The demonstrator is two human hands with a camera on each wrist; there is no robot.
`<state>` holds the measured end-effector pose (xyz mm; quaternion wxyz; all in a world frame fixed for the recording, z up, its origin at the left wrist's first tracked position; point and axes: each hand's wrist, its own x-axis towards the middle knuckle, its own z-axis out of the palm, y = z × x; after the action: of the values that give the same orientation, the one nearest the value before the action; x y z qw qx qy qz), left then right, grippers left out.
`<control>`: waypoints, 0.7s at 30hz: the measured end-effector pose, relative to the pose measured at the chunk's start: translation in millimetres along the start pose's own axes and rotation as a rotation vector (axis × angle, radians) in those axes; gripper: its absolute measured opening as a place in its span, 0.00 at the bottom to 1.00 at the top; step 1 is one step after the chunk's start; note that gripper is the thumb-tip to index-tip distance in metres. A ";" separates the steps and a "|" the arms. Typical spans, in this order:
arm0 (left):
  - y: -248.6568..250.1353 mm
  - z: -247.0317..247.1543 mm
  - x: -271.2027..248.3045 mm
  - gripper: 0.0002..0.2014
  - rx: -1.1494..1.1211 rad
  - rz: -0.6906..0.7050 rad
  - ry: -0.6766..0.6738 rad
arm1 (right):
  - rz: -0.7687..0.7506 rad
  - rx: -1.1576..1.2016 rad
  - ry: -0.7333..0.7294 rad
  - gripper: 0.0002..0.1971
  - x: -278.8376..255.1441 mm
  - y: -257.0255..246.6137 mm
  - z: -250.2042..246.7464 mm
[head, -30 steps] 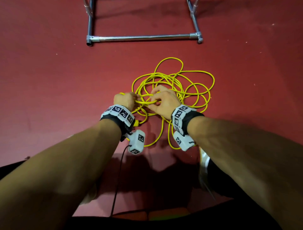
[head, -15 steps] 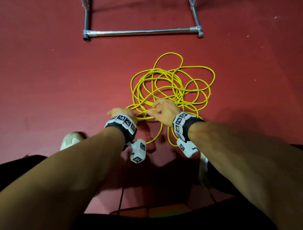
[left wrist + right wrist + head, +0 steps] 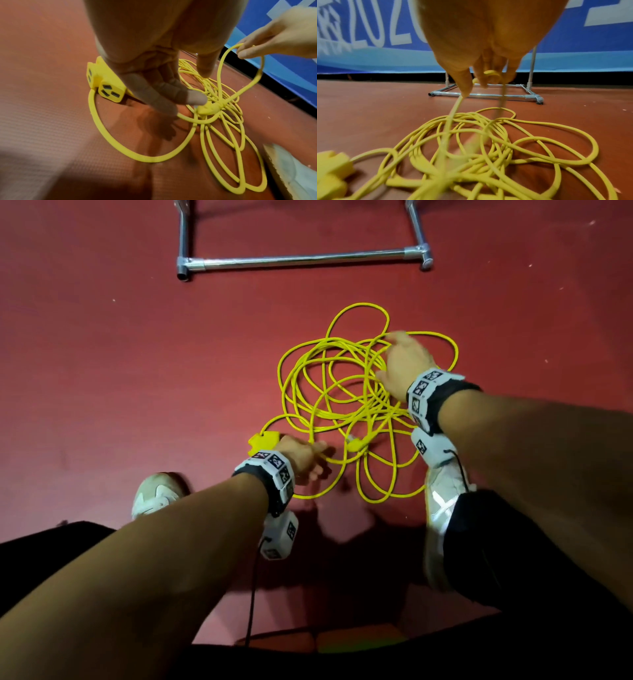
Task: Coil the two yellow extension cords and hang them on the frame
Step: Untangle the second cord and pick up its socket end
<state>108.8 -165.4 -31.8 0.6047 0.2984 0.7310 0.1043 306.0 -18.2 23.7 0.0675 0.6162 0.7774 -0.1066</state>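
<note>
Sorting a loose heap of yellow cord [image 3: 342, 392] on the red floor [image 3: 102, 354], ahead of any coiling; nothing hung so far on the metal frame [image 3: 301, 261] at 12 o'clock of the head view.

- **At 8 o'clock of the head view:** a pale shoe [image 3: 156, 494].
- **At 8 o'clock of the heap:** a yellow socket block [image 3: 262, 440], resting on the floor just beside the left hand [image 3: 301, 457].
- **Left hand:** fingers [image 3: 171, 92] straight and held low, gripping nothing, with the tips just beside the plug [image 3: 208, 108]. Impossible to tell whether touching the strand beneath.
- **At centre:** many overlapping loops, crossing near the plug. Impossible to tell whether one cord or two.
- **At 2 o'clock of the heap:** the right hand [image 3: 404, 364], raised, fingers curled round a single loop drawn up out of the pile.
- **At 5 o'clock of the heap:** a second shoe [image 3: 442, 501], touching the nearest loops.

Step in hand, as judged: freeing one strand from the tangle and finding an end to start from.

Suggested handling:
- Begin at the socket block or the plug, not mid-length.
- Pin that end with the left hand while lifting with the right.
- Draw the raised loop up slowly toward 12 o'clock, easing off at the first snag, since the crossings by the plug would probably tighten into a knot.
- Lay equal turns into the left palm.
- Keep the near loops away from the shoes.
</note>
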 end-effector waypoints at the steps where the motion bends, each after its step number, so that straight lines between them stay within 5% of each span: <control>1: -0.7 -0.8 4.4 0.21 0.047 0.037 0.058 | 0.054 -0.006 0.026 0.16 0.3 1.2 -2.6; 5: -4.6 -30.0 11.1 0.17 0.332 0.091 0.387 | 0.172 0.004 -0.062 0.14 -6.6 -11.7 -4.1; 7: -13.6 -44.7 15.2 0.15 0.445 0.099 0.440 | 0.149 0.028 -0.105 0.12 -13.0 -24.5 2.3; 15: -46.6 -39.1 28.4 0.18 0.807 0.229 0.495 | -0.227 0.146 -0.441 0.11 -48.8 -87.6 44.4; 21: -37.1 -40.8 36.4 0.33 0.875 0.099 0.336 | -0.334 0.140 -0.548 0.17 -59.5 -129.1 68.8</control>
<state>55.4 -166.0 -70.7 0.2897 0.5386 0.7790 -0.1381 192.4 -119.6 -18.2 0.2134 0.4317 0.8115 -0.3311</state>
